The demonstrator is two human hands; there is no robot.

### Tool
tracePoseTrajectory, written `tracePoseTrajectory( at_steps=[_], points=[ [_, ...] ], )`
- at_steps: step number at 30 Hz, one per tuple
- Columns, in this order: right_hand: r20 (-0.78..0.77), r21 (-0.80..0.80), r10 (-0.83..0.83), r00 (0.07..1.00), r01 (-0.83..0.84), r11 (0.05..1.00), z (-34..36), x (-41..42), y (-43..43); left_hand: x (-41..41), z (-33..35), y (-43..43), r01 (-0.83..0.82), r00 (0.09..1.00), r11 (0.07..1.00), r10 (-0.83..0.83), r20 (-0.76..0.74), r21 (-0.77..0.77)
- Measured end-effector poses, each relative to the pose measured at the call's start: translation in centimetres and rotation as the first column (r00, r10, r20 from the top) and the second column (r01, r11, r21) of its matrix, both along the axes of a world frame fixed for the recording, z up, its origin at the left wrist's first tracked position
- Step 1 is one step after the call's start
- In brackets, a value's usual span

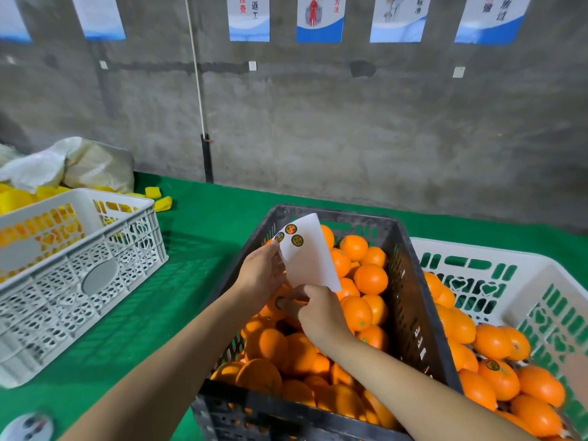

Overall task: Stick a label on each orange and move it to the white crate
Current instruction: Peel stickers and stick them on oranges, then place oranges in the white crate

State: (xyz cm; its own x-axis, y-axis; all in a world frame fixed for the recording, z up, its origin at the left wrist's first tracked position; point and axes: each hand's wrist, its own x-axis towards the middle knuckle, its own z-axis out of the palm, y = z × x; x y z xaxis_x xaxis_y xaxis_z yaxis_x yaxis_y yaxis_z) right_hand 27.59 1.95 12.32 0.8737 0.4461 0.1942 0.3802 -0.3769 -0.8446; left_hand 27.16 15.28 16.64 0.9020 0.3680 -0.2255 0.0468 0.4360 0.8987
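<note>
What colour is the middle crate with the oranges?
The middle crate is black; the head view shows it.

The counter (197, 249) is covered in green cloth. A black crate (413, 313) is set toward its near edge, and a white crate (556, 313) is placed just beside it on the right. A second white crate (79, 281) is set well apart at the left, with yellow pieces (159, 198) and pale sacks (63, 163) piled behind it.

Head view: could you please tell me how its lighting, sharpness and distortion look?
Head view: soft, even light with no hard shadows; wide-angle distortion splays the black crate and tilts the posters; the label sheet at centre is sharp, its print unreadable; the bottom-left corner is blurred.
</note>
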Motion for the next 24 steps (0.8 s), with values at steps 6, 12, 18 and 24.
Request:
tracePoseTrajectory(
  at_steps=[6, 12, 18, 24],
  points=[
    [-0.079, 0.065, -0.012, 0.997, 0.017, 0.998, 0.2, 0.4, 0.0, -0.2, 0.1, -0.1, 0.008, 1.0, 1.0, -0.008, 0.022, 0.026],
    [-0.347, 0.123, 0.041, 0.937, 0.002, 0.992, 0.3, 0.9, 0.0, -0.1, -0.1, 0.0, -0.011, 0.999, 0.999, 0.009, 0.045, 0.044],
    [-0.609, 0.264, 0.139, 0.781, 0.035, 0.964, 0.2, 1.1, -0.9, 0.0, -0.7, 0.5, -0.149, 0.989, 0.981, 0.147, 0.026, 0.124],
    [-0.643, 0.3, 0.154, 0.75, 0.062, 0.952, -0.3, 1.5, -1.3, 0.0, -1.3, 0.5, -0.157, 0.987, 0.963, 0.161, -0.001, 0.22]
  ],
)
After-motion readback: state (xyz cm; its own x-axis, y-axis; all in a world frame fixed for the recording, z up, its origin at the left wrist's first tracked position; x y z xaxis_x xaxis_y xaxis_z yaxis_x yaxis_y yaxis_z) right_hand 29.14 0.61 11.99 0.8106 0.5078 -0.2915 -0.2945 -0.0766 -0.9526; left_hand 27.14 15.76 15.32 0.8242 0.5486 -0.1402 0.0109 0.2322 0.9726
